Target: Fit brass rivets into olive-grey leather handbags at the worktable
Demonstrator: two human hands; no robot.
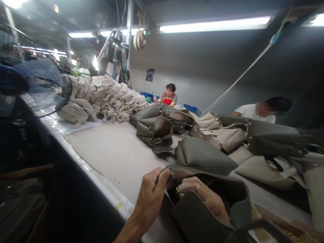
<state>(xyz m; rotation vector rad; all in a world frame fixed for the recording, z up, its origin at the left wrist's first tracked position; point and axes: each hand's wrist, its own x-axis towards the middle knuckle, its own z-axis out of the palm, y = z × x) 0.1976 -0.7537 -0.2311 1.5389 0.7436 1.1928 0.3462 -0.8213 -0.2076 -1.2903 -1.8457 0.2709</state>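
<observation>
A dark olive-green handbag (199, 216) lies with its mouth facing me at the front of the table. My left hand (150, 190) pinches the bag's upper left corner between thumb and fingers. Reaching over the front panel into the mouth, my right hand (207, 197) has its fingers curled near that same corner. A ring shows on one of its fingers. By the right fingertips there is a small gold-coloured glint, too small to name. Whatever the right fingertips grip is hidden by the bag's folds.
More green bags (205, 153) lie just beyond, one with a buckled strap (160, 139). Beige bags (101, 98) are heaped at the back left. A fan (43, 84) stands left. An open box (286, 224) of small brass-coloured pieces sits lower right. Two people are across the table.
</observation>
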